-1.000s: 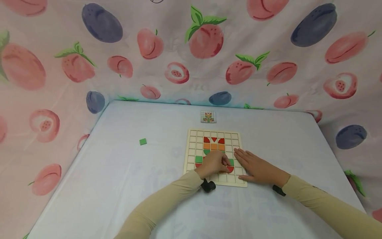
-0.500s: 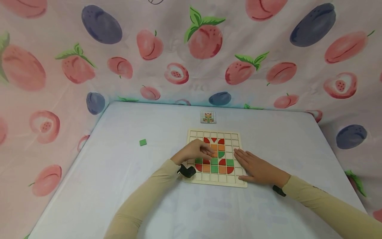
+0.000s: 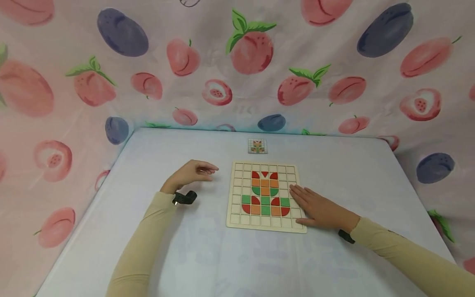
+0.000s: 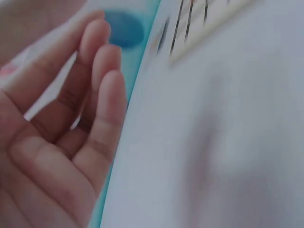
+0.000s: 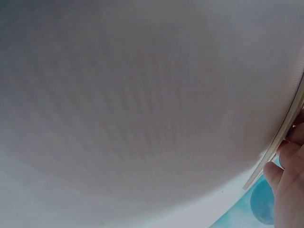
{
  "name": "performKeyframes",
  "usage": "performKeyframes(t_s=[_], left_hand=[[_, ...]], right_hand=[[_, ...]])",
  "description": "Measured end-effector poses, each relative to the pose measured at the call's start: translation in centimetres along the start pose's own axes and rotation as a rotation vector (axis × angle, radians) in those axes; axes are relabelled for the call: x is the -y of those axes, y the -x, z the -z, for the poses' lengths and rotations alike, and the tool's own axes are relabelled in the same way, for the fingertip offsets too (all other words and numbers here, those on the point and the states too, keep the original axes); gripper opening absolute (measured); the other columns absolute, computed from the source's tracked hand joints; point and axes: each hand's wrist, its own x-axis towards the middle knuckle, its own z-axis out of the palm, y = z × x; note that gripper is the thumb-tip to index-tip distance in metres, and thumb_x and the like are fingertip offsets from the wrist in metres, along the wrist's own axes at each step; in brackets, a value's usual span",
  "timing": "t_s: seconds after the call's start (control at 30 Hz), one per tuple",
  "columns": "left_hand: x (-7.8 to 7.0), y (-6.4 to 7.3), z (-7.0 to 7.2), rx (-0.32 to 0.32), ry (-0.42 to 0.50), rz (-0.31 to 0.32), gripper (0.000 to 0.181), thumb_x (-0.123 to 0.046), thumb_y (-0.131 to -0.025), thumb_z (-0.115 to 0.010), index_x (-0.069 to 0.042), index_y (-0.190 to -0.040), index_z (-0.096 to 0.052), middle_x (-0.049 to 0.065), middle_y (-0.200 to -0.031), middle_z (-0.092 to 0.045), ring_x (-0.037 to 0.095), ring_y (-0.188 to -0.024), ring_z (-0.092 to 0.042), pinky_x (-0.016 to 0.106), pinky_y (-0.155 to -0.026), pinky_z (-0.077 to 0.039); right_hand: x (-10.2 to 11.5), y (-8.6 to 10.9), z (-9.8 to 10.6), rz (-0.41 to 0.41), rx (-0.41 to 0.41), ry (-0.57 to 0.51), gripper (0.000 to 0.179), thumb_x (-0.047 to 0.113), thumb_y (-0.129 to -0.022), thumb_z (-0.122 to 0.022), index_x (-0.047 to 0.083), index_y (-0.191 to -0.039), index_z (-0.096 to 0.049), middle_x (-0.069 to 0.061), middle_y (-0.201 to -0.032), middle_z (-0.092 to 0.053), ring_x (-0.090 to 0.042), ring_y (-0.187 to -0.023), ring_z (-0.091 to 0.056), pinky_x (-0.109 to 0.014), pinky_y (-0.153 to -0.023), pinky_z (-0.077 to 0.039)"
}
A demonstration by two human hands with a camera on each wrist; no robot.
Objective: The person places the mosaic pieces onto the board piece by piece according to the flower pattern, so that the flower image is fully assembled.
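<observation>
A pale wooden grid board (image 3: 237, 218) lies on the table with red, orange and green pieces set in its squares as a flower-like pattern. My left hand (image 3: 191, 172) is over the table to the board's left, fingers loosely bent and nothing between them; the left wrist view shows the bare palm and fingers (image 4: 108, 104). The green square piece seen earlier on that side is hidden behind this hand. Flat on the board's right edge rests my right hand (image 3: 322, 209), fingers straight. In the right wrist view its fingers (image 5: 287, 154) lie along the board's edge.
A small pattern card (image 3: 257, 146) showing a similar design lies behind the board. The white-covered table (image 3: 208, 264) runs back to a fruit-print cloth (image 3: 252, 95) hanging behind and at both sides.
My left hand has let go of a piece at the board's lower right and moved left off the board, uncovering the pattern. My right hand has stayed in place.
</observation>
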Motion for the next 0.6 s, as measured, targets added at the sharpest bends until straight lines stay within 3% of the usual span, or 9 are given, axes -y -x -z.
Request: performKeyframes(t_s=[0.1,0.27,0.6], left_hand=[[1.4,1.4,2.2,-0.039,-0.007,-0.008,0.040,-0.002,-0.085,-0.066,0.002,-0.124,-0.058,0.025,-0.120,-0.059,0.037,-0.108,-0.055,0.017,-0.081,-0.048],[3.6,3.5,4.9,-0.099,0.038,0.030,0.045,-0.001,-0.085,-0.065,0.002,-0.128,-0.054,0.026,-0.129,-0.053,0.039,-0.115,-0.051,0.014,-0.085,-0.046],[6.6,5.3,6.7,-0.147,0.009,0.083,0.051,-0.007,-0.084,-0.068,-0.001,-0.132,-0.051,0.022,-0.133,-0.052,0.037,-0.122,-0.050,0.011,-0.087,-0.045]], right_hand=[[0.0,-0.1,0.0,0.005,-0.003,-0.003,0.088,0.065,-0.089,-0.043,0.004,-0.149,-0.022,-0.011,-0.158,-0.017,-0.028,-0.145,-0.018,-0.047,-0.114,-0.024],[0.0,-0.1,0.0,0.009,-0.014,0.004,0.088,0.065,-0.089,-0.043,0.004,-0.149,-0.022,-0.011,-0.157,-0.018,-0.028,-0.145,-0.019,-0.047,-0.114,-0.025],[-0.2,0.1,0.1,0.050,-0.073,0.028,0.087,0.062,-0.089,-0.048,-0.001,-0.146,-0.027,-0.015,-0.155,-0.024,-0.031,-0.142,-0.026,-0.047,-0.111,-0.029]])
